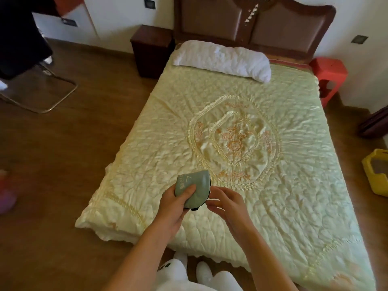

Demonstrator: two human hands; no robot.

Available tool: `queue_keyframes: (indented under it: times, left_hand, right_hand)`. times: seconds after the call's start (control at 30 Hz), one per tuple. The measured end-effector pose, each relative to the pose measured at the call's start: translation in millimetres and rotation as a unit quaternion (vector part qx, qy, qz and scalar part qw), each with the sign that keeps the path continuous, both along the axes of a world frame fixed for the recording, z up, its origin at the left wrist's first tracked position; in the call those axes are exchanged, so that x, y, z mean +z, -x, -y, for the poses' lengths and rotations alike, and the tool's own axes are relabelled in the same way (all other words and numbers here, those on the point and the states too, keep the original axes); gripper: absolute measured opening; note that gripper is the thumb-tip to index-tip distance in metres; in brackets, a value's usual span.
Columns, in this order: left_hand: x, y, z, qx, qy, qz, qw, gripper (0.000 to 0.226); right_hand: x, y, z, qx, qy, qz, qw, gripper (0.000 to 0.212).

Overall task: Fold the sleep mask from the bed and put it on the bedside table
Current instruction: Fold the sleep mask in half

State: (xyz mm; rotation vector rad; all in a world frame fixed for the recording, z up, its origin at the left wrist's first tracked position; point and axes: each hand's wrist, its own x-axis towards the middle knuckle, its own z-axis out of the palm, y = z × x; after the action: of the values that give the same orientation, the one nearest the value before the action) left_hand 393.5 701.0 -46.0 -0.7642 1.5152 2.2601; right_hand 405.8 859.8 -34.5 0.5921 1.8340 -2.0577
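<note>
Sage-green satin, doubled over on itself, is what the left hand (175, 203) clamps: the sleep mask (192, 191) sits pinched between thumb and fingers, lifted just above the near corner of the bed (294, 185), its rounded edge pointing away from the person. The right hand (225, 203) is loosely open, fingertips touching or just beside the mask's right edge where a dark strap shows; I cannot tell which. The dark wooden bedside table (152, 50) stands well apart, up and to the left by the headboard (252, 22), so the left hand is both the holder and the nearer one for the carry.
</note>
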Motion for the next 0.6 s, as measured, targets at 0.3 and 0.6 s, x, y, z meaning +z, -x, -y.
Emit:
queue_keyframes:
  times: [0.3, 0.6]
  left_hand:
    - [1.2, -65.5, 26.9, 0.177, 0.007, 0.01, 0.984, 0.028]
    - [4.8, -159.1, 64.3, 0.372, 0.0, 0.008, 0.928, 0.031]
  right_hand:
    - [-9.8, -6.5, 36.4, 0.194, -0.004, -0.011, 0.981, 0.02]
    - [-12.3, -44.6, 110.7, 0.389, -0.008, -0.016, 0.921, 0.025]
